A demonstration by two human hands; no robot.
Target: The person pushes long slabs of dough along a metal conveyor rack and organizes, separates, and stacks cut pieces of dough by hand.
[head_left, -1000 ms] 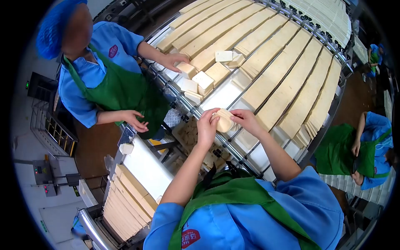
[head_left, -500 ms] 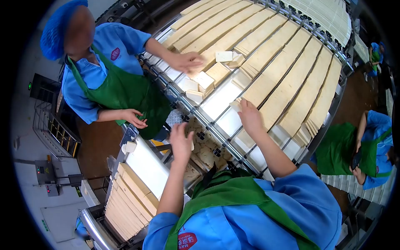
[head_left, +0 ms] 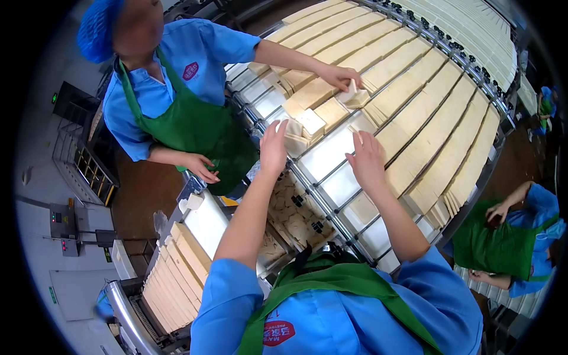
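My left hand [head_left: 273, 147] is raised at the near rail, its fingers stretched out beside a loose stack of pale rectangular biscuit-like slices [head_left: 311, 123]. Whether its fingertips touch the stack is hard to see. My right hand [head_left: 368, 158] reaches over the white conveyor belt [head_left: 329, 155], thumb apart from the fingers. Its fingertips are at the near end of a row of slices [head_left: 378, 112], with a thin slice edge showing by them. Across the belt, a co-worker's hand [head_left: 341, 77] holds a few slices [head_left: 355, 94] upright.
Long rows of slices [head_left: 426, 106] cover the wide belt, with metal rails [head_left: 319, 192] along its near edge. Below lies a bin of broken pieces [head_left: 299, 216]. A second belt [head_left: 204, 222] at left carries more rows. Another person [head_left: 503, 236] stands at right.
My left hand has moved up and forward from above the bin to the stack. My right hand has shifted slightly right. The co-worker's hand has reached farther across to the upright slices.
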